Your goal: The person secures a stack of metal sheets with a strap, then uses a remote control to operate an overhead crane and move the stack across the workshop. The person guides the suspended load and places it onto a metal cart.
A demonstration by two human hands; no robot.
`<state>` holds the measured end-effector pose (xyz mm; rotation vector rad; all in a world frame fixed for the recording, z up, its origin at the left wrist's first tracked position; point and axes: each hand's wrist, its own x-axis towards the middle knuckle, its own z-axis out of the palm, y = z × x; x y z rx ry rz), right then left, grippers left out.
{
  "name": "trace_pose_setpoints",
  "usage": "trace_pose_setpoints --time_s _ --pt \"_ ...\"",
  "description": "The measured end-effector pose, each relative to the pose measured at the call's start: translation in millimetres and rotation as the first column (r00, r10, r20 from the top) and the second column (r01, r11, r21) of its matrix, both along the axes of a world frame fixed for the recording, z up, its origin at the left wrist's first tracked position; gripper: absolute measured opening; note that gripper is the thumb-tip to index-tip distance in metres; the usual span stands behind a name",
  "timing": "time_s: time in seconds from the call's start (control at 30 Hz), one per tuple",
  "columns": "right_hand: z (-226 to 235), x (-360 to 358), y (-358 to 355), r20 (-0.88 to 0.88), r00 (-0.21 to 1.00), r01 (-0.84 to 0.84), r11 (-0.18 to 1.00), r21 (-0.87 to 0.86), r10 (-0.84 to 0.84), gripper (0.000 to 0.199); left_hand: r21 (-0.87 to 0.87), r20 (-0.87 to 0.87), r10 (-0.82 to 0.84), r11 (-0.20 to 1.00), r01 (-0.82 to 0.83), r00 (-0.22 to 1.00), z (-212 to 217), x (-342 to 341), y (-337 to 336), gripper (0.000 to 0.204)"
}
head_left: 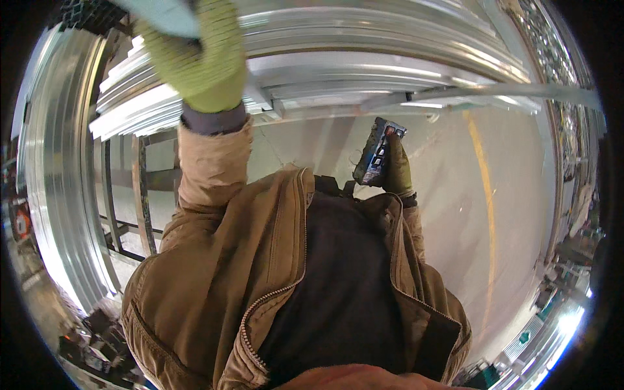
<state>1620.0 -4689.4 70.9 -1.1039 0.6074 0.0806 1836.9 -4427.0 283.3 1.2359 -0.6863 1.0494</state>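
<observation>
My left hand (205,65), in a yellow-green knit glove, is raised close to the camera at the upper left. It is over the ends of a stack of long silvery metal profiles (286,68). A pale blue-grey patch shows at this hand by the frame's top edge; I cannot tell whether it is part of the glove or something held. The fingers are partly cut off. My right hand (398,170), in a darker, soiled glove, is closed round a handheld remote control (378,153), a dark box with a row of buttons, held in front of my waist.
More long metal profiles (65,162) lie at the left beside a dark rack frame (140,195). A metal bar (507,92) crosses at the upper right. The grey floor (448,195) has a yellow line (484,175). Shelves with shiny parts (559,65) line the right.
</observation>
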Motion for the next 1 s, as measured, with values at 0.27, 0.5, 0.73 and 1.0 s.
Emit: trace_pose_setpoints --time_s 0.27,0.5,0.73,1.0 --pt "-69.4 -3.8 -26.9 0.147 0.899 -0.282 0.803 -0.525 0.413 0.086 -0.069 -0.182 0.003 0.997 -0.016 0.983 -15.8 -15.0 17.5 0.026" --pt "-186.1 -35.6 -41.6 0.25 0.951 -0.074 0.918 -0.389 0.183 0.053 -0.001 -0.34 0.116 0.992 -0.123 0.933 -9.8 -23.5 18.9 0.026" --pt "-153.7 10.4 -31.8 0.301 0.95 -0.185 0.93 0.317 0.086 0.068 -0.044 -0.306 -0.08 0.997 0.07 0.949 -12.3 -24.3 14.7 0.022" --pt "-19.1 28.3 23.6 0.181 0.914 -0.405 0.842 0.357 0.363 0.045 0.262 -0.532 0.099 0.964 0.052 0.841 -21.5 -53.7 32.9 0.05"
